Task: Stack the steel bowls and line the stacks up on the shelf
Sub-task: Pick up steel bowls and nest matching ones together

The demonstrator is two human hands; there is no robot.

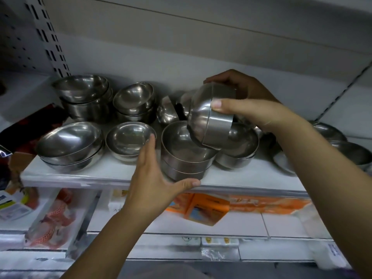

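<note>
White shelf [80,178], front lip. My right hand [251,109] pinches the held bowls [209,121] by the rim, tilted, just above the front stack [185,158]. Risk: that stack sits at the edge, so a crooked drop could jam the nest or shove it off. Left hand [153,178] braces it, fingers straight along its side, thumb across the base; right wrist bent down.

White back panel [181,37], slotted metal upright [48,37], orange packets [203,208] on lower shelf [261,224]

Dim, soft overhead light glints off the bowls [128,137]; wide-angle edges bend and blur.
</note>
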